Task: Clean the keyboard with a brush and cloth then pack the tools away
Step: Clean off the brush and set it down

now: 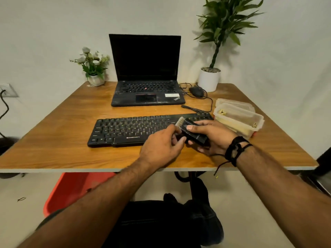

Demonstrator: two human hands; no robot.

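While both hands hold it, brush (pixel 190 130) bristles aimed up-left

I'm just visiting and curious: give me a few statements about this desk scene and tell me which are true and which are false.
1. The right hand holds a black brush. True.
2. The laptop screen shows a bright picture. False: the screen is dark.
3. A plastic container sits to the right of the keyboard. True.
4. The mouse lies left of the laptop. False: it lies to its right, by the white plant pot.
5. The left hand rests flat on the table, away from the brush. False: its fingers touch the brush.
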